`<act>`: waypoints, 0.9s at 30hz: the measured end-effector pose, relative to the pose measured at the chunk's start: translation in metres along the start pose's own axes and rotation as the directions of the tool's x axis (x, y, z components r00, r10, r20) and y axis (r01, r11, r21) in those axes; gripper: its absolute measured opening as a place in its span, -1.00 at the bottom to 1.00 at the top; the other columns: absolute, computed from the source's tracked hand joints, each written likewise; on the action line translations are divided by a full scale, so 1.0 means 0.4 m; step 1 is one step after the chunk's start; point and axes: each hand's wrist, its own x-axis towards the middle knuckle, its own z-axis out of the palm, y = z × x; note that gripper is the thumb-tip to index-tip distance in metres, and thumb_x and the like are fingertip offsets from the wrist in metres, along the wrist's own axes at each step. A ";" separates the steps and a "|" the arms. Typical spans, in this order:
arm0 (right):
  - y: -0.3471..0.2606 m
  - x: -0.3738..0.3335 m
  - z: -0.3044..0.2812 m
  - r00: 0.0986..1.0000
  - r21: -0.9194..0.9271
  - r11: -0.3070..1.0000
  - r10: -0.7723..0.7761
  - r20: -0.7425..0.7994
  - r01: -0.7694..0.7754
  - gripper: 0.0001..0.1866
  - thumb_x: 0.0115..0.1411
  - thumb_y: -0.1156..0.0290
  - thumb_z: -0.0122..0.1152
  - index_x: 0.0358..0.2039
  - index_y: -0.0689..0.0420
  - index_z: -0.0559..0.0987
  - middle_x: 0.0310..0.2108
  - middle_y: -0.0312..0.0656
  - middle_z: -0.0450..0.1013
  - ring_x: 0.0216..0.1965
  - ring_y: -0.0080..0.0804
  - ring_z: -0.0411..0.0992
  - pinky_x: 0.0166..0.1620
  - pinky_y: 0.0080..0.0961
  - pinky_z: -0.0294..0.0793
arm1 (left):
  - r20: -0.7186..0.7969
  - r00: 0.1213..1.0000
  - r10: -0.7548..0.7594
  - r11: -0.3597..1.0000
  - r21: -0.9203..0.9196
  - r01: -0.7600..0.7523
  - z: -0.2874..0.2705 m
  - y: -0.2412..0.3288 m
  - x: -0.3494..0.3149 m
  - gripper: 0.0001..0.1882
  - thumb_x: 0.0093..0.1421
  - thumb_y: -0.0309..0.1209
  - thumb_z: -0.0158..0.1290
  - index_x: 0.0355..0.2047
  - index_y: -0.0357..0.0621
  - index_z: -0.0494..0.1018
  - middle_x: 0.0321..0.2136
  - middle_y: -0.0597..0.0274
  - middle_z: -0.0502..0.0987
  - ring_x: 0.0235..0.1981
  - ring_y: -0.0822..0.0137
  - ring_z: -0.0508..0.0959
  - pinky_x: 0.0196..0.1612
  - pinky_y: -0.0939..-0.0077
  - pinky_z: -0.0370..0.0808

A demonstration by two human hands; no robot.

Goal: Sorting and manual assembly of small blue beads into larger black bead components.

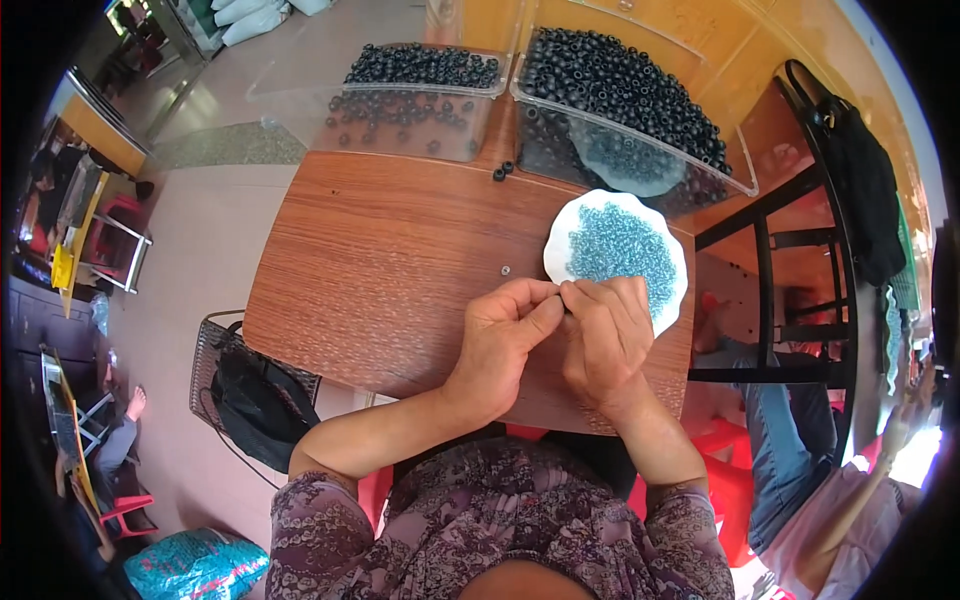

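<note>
Over the front of a brown wood-grain table (370,250), my left hand (500,345) and my right hand (605,340) meet with thumbs and forefingers pinched together. A tiny dark bit shows between the fingertips; its kind is too hidden to tell. Just beyond my right hand lies a white scalloped plate (557,240), heaped with small blue, glassy seed beads (620,245). My right hand covers part of its near rim. A single small pale round piece (505,271) rests on the wood left of the plate.
Two clear plastic bins, a left one (465,147) and a right one (715,160), hold black barrel-shaped beads (610,80) at the far edge. Several loose black beads (503,171) lie before them. A wire basket (205,370) with a black bag stands left; another person (850,510) sits right.
</note>
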 end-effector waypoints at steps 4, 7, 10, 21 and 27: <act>0.018 0.001 0.034 1.000 0.062 0.998 0.017 -0.006 -0.017 -0.66 -0.13 0.64 0.14 -0.25 0.39 0.46 -0.44 -0.02 0.39 -0.52 -0.21 0.31 -0.45 -0.33 0.23 | -0.016 1.000 0.019 0.982 0.186 -0.015 -0.024 0.020 0.019 -0.81 0.21 -0.42 -0.04 -0.29 -0.33 0.44 -0.35 0.28 0.51 -0.32 0.55 0.45 -0.20 0.66 0.36; 0.017 0.019 0.003 0.986 0.072 0.985 0.150 0.072 -0.155 -0.53 -0.07 0.66 0.18 -0.06 0.30 0.40 -0.34 -0.07 0.45 -0.43 -0.19 0.37 -0.34 -0.41 0.35 | 0.004 0.974 0.228 0.901 0.379 -0.213 -0.007 0.120 0.056 -0.86 0.16 -0.45 0.00 -0.40 -0.31 0.41 -0.47 0.38 0.45 -0.40 0.61 0.38 -0.35 0.71 0.33; 0.045 0.041 -0.009 0.982 0.043 0.982 0.180 0.062 -0.183 -0.59 -0.11 0.69 0.21 -0.16 0.26 0.45 -0.35 -0.11 0.47 -0.43 -0.29 0.39 -0.36 -0.46 0.36 | 0.142 0.816 0.560 0.666 0.510 -0.545 -0.060 0.229 0.174 -0.79 0.17 -0.40 0.00 -0.28 -0.31 0.43 -0.42 0.23 0.53 -0.37 0.42 0.50 -0.22 0.58 0.39; 0.084 0.037 0.050 0.981 0.046 0.998 0.028 0.191 -0.037 -0.77 -0.17 0.68 0.22 -0.40 0.23 0.54 -0.44 -0.14 0.46 -0.47 -0.25 0.35 -0.38 -0.41 0.29 | 0.491 0.486 0.723 -0.351 0.867 -0.353 -0.147 0.337 0.302 -0.70 0.00 -0.50 0.05 -0.20 -0.25 0.42 -0.26 0.06 0.49 -0.22 0.17 0.48 -0.15 0.37 0.39; 0.084 0.043 0.119 0.923 -0.012 0.995 -0.090 0.374 0.102 -0.79 -0.18 0.57 0.08 -0.43 0.18 0.53 -0.51 -0.18 0.37 -0.47 -0.28 0.27 -0.36 -0.40 0.23 | 0.277 0.823 0.495 0.119 0.917 -0.380 -0.199 0.124 0.231 -0.80 -0.03 -0.61 0.09 -0.33 -0.19 0.47 -0.41 0.18 0.52 -0.35 0.24 0.54 -0.31 0.44 0.49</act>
